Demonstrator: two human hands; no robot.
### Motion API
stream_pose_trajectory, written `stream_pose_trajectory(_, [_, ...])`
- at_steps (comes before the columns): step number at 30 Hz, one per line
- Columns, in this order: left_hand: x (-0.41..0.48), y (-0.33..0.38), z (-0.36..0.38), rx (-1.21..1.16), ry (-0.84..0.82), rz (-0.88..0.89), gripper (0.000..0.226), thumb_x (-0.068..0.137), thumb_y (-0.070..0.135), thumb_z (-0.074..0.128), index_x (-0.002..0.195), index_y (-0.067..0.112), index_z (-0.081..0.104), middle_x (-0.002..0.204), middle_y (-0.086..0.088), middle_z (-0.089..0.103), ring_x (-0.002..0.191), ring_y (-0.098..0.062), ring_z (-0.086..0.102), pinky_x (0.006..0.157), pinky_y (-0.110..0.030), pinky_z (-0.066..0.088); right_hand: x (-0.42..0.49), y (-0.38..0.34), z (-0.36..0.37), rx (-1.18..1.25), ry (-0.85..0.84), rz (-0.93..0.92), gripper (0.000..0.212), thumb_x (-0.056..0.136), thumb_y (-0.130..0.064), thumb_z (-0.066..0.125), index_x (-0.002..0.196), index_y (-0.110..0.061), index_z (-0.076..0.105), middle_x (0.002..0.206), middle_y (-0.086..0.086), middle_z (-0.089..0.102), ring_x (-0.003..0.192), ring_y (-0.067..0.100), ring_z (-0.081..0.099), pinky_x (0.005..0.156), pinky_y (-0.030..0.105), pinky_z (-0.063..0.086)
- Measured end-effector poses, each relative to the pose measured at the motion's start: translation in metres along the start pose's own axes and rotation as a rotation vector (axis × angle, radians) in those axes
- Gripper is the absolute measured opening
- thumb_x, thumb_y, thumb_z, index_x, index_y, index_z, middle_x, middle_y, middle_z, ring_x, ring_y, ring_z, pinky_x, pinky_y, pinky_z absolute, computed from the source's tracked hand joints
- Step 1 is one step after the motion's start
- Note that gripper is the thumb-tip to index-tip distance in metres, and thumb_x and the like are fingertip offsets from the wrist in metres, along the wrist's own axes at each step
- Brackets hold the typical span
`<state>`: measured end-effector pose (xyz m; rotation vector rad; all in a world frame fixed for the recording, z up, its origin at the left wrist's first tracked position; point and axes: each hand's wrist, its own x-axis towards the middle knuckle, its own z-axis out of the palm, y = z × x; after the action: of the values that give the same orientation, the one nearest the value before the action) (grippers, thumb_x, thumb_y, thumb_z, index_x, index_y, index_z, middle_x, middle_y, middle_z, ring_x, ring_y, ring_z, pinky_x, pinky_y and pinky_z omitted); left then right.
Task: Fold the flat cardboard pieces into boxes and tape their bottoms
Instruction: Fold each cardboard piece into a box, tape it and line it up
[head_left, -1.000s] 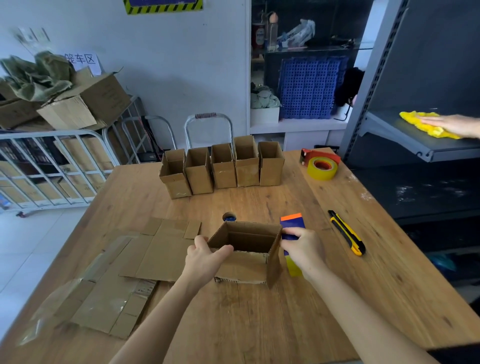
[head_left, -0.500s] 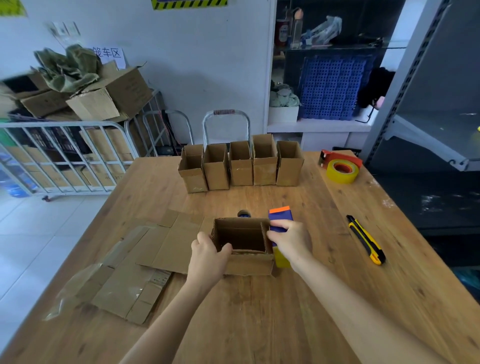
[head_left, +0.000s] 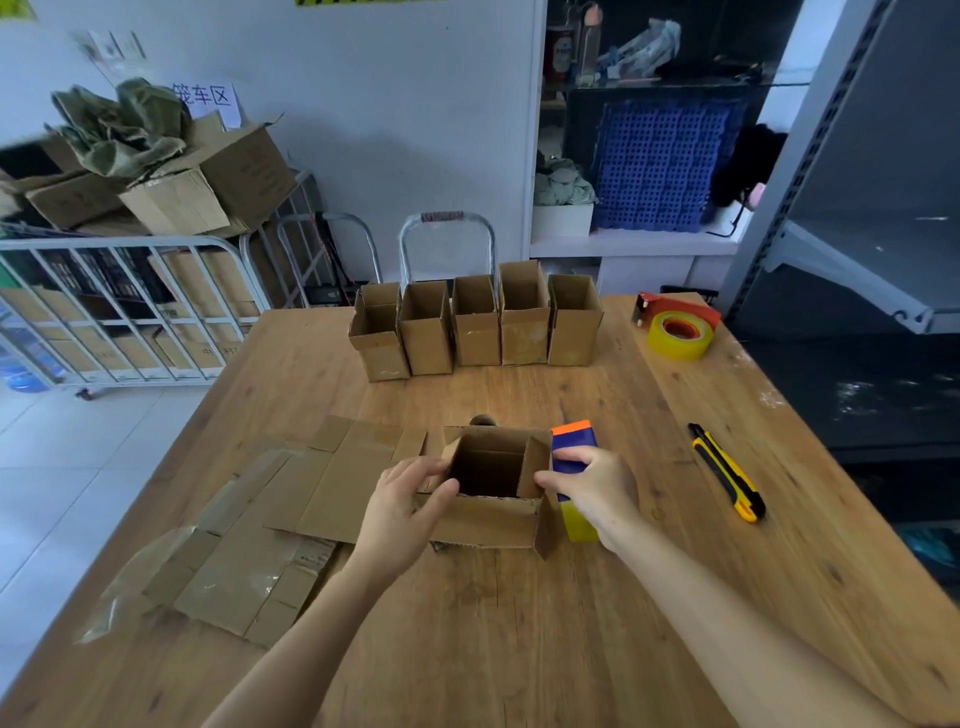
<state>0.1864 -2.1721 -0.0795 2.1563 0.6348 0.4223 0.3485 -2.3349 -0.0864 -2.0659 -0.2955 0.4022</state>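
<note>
Box: the open box (head_left: 493, 512) stands upright, mouth up, on the table (head_left: 519, 649) between my two hands, with its top flaps standing or splayed outward.
Left hand: my left hand (head_left: 405, 506) grips the box's near-left corner, thumb hooked over the near rim and fingers on the left flap.
Right hand: my right hand (head_left: 592, 488) is curled round a blue block (head_left: 571, 441) with an orange top and a yellow bottom. The block stands upright just beside the box's right wall, and my thumb touches that wall's edge.
Flat stock: the flat cardboard pieces (head_left: 343, 483) lie just left of the box, one overlapping a larger, tape-streaked sheet that reaches toward the table's left edge.
Finished work: a row of five boxes (head_left: 475, 327) stands side by side near the far edge, all with open tops.
Tape: a yellow tape roll (head_left: 678, 330) in a red dispenser sits at the far right corner, well apart from my hands.
Knife: a yellow-and-black utility knife (head_left: 727, 473) lies on the table to the right of my right hand.
</note>
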Motion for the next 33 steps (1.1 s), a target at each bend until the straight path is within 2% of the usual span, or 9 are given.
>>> stream_pose_trajectory(6, [0.008, -0.001, 0.01, -0.052, -0.077, -0.054, 0.03, 0.098, 0.036, 0.047, 0.118, 0.027, 0.067, 0.124, 0.018, 0.056, 0.119, -0.002, 0.047, 0.098, -0.025, 0.041, 0.003, 0.001, -0.001, -0.015, -0.046, 0.025, 0.043, 0.072, -0.029, 0.085, 0.111, -0.02, 0.068, 0.104, -0.005, 0.061, 0.097, 0.015, 0.057, 0.08, 0.027, 0.048])
stream_pose_trajectory(10, [0.015, -0.001, -0.007, 0.008, -0.198, -0.014, 0.026, 0.098, 0.034, 0.048, 0.119, 0.031, 0.064, 0.114, 0.028, 0.053, 0.108, 0.014, 0.046, 0.083, -0.004, 0.035, 0.009, 0.0, 0.0, -0.032, -0.098, 0.053, 0.045, 0.07, -0.029, 0.086, 0.111, -0.02, 0.069, 0.103, -0.005, 0.065, 0.098, 0.017, 0.059, 0.085, 0.032, 0.051])
stream_pose_trajectory(13, [0.016, -0.007, -0.009, 0.078, -0.195, 0.013, 0.026, 0.096, 0.032, 0.053, 0.121, 0.032, 0.062, 0.113, 0.028, 0.052, 0.105, 0.015, 0.046, 0.078, -0.001, 0.036, 0.012, 0.0, 0.002, -0.04, -0.114, 0.057, 0.046, 0.068, -0.028, 0.087, 0.11, -0.021, 0.069, 0.105, -0.004, 0.066, 0.098, 0.017, 0.06, 0.083, 0.03, 0.05])
stream_pose_trajectory(17, [0.018, -0.011, 0.003, 0.139, -0.118, 0.054, 0.025, 0.096, 0.038, 0.051, 0.112, 0.027, 0.067, 0.114, 0.018, 0.06, 0.109, -0.001, 0.049, 0.08, -0.009, 0.037, 0.011, -0.001, 0.001, -0.022, -0.133, 0.041, 0.042, 0.07, -0.024, 0.086, 0.109, -0.021, 0.069, 0.101, -0.005, 0.065, 0.097, 0.016, 0.06, 0.08, 0.027, 0.047])
stream_pose_trajectory(23, [0.015, -0.011, 0.011, 0.159, -0.09, 0.077, 0.027, 0.095, 0.043, 0.05, 0.106, 0.027, 0.068, 0.104, 0.02, 0.06, 0.104, -0.002, 0.048, 0.079, -0.013, 0.039, 0.013, 0.005, -0.019, 0.09, -0.143, -0.058, 0.036, 0.082, -0.012, 0.075, 0.117, -0.02, 0.069, 0.112, -0.003, 0.066, 0.103, 0.013, 0.061, 0.086, 0.024, 0.05])
stream_pose_trajectory(26, [0.014, -0.009, 0.013, 0.186, -0.071, 0.084, 0.027, 0.094, 0.045, 0.049, 0.102, 0.028, 0.068, 0.099, 0.018, 0.06, 0.101, -0.003, 0.049, 0.077, -0.014, 0.039, 0.016, -0.001, -0.027, -0.017, -0.214, -0.137, 0.043, 0.086, -0.007, 0.068, 0.127, -0.021, 0.063, 0.119, -0.006, 0.061, 0.109, 0.013, 0.058, 0.094, 0.029, 0.05])
stream_pose_trajectory(29, [0.019, -0.004, 0.013, 0.192, -0.065, 0.066, 0.019, 0.093, 0.042, 0.055, 0.097, 0.025, 0.063, 0.096, 0.013, 0.058, 0.092, -0.008, 0.054, 0.073, -0.019, 0.045, 0.018, -0.003, -0.033, -0.141, -0.28, -0.202, 0.044, 0.089, -0.004, 0.063, 0.128, -0.023, 0.062, 0.121, -0.008, 0.06, 0.113, 0.013, 0.055, 0.094, 0.025, 0.045])
stream_pose_trajectory(31, [0.023, -0.001, 0.014, 0.232, -0.041, 0.033, 0.028, 0.089, 0.042, 0.061, 0.109, 0.023, 0.056, 0.105, 0.007, 0.053, 0.096, -0.012, 0.053, 0.08, -0.028, 0.05, 0.017, -0.001, -0.037, -0.223, -0.319, -0.235, 0.043, 0.09, -0.004, 0.061, 0.128, -0.025, 0.063, 0.117, -0.007, 0.057, 0.11, 0.012, 0.052, 0.09, 0.023, 0.04])
stream_pose_trajectory(33, [0.025, -0.004, 0.018, 0.354, 0.012, 0.025, 0.046, 0.086, 0.043, 0.065, 0.126, 0.026, 0.049, 0.124, 0.002, 0.043, 0.114, -0.017, 0.044, 0.097, -0.037, 0.044, 0.016, 0.003, -0.039, -0.313, -0.327, -0.257, 0.044, 0.091, -0.008, 0.061, 0.129, -0.031, 0.062, 0.115, -0.003, 0.05, 0.11, 0.015, 0.05, 0.09, 0.024, 0.038])
